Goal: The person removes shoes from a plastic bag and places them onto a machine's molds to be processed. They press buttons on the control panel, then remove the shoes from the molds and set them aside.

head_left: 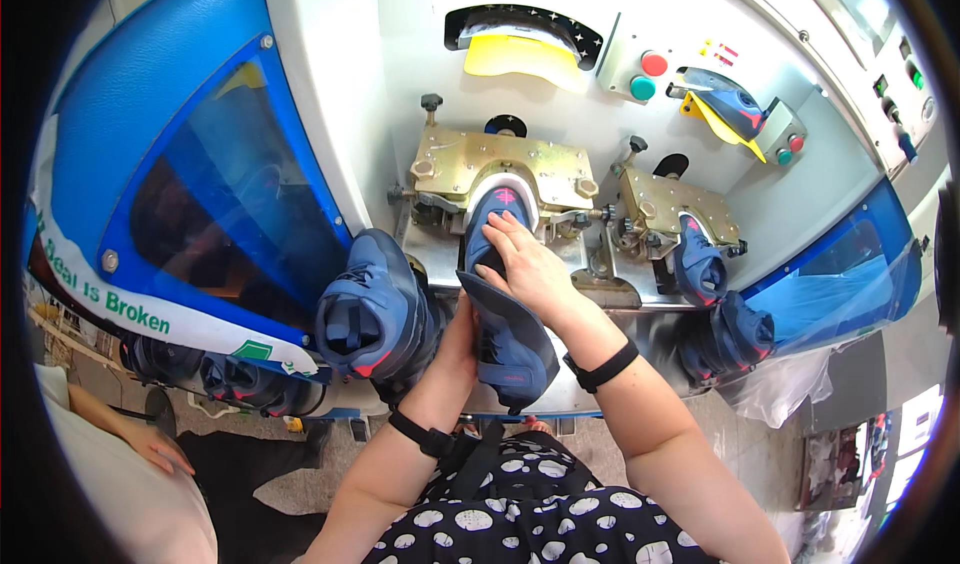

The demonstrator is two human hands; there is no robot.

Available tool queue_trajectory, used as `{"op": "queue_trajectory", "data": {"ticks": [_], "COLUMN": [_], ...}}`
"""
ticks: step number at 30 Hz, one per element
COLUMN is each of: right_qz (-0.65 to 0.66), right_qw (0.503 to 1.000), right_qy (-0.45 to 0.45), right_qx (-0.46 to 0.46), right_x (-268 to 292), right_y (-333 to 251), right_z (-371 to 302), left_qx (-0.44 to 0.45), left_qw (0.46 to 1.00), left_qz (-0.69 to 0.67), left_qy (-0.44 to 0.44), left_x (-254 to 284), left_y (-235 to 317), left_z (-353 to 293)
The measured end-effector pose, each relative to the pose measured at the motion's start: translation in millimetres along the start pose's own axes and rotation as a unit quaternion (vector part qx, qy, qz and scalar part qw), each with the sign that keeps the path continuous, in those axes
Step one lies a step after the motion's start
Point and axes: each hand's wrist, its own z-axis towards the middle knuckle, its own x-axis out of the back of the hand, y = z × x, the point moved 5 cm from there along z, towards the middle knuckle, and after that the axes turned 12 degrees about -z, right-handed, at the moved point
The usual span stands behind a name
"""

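A blue boot upper (520,349) with pink marks has its toe pushed into the rounded opening of a brass-coloured clamp head (510,154). My right hand (528,269) lies over the front of the boot, its fingers close together behind the toe and its thumb side against the raised collar. My left hand (460,339) holds the near left side of the boot from below; the boot hides most of its fingers. Just left of it stands another blue boot (370,299), opening facing me.
A second clamp head (680,209) on the right has a blue boot (700,259) at it, with more boots (735,339) below. Red and green buttons (648,74) sit on the machine wall. Blue side panels (190,164) flank the bay. At lower left is another person's hand (155,444).
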Motion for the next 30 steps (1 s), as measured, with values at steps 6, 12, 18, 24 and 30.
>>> {"op": "queue_trajectory", "data": {"ticks": [6,12,18,24,30], "right_qz": [0.000,-0.005,0.010,0.298,-0.009], "right_qw": [1.000,0.999,0.999,0.936,0.972], "right_qy": [0.022,0.031,0.023,0.134,0.065], "right_qx": [0.003,0.030,0.037,-0.133,0.225], "right_x": [-10.5,-20.6,-18.2,39.0,65.9], "right_y": [10.7,9.9,15.3,11.3,-52.4], "right_z": [-5.2,-4.2,-6.2,-43.8,-181.6], "left_qx": [-0.046,-0.088,-0.088,-0.095,-0.084], "left_qw": [0.996,0.993,0.991,0.991,0.989], "left_qz": [0.058,0.061,0.072,0.074,0.088], "left_qy": [0.053,0.043,0.077,0.061,0.078], "left_x": [-3.5,7.4,-5.9,-15.1,-17.6], "left_y": [0.1,7.1,3.3,9.0,-3.8], "left_z": [0.2,6.6,0.2,-12.2,-6.1]}}
